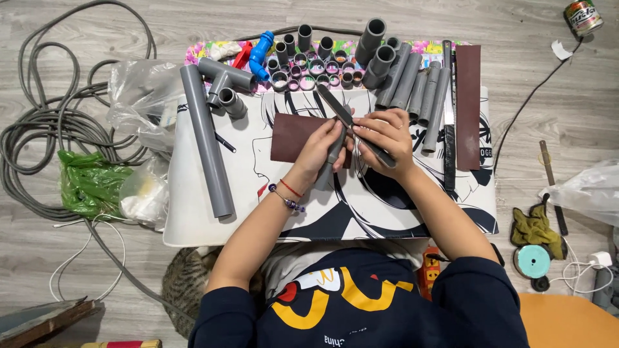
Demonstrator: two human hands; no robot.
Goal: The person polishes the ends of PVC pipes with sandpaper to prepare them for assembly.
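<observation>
You are sitting at the near edge of the board (213,225), with both hands meeting over its middle. Your left hand (320,147) is wrapping closed around a short grey pipe (330,164), and your right hand (387,134) is pinching a long dark file (343,115) that is lying across the pipe's upper end. The pipe is resting just over the brown sandpaper (290,135) at the board's centre.

As a judgement, the smoothing is looking under way rather than finished: only this one piece is being handled. Left of your hands on the board, a long pipe (206,142) and a tee fitting (222,80) are lying untouched. Right of your hands, a row of grey pipes (419,90) and a second brown strip (468,106) are waiting. Along the board's far edge, many cut rings (309,64) and a blue fitting (261,55) are sitting.

Off the board's left side, a green bag (90,183) and clear bags (138,96) are lying beside coiled cable (45,129). Beyond the far right corner, a round can (582,16) with a multicoloured label is standing on the floor.
</observation>
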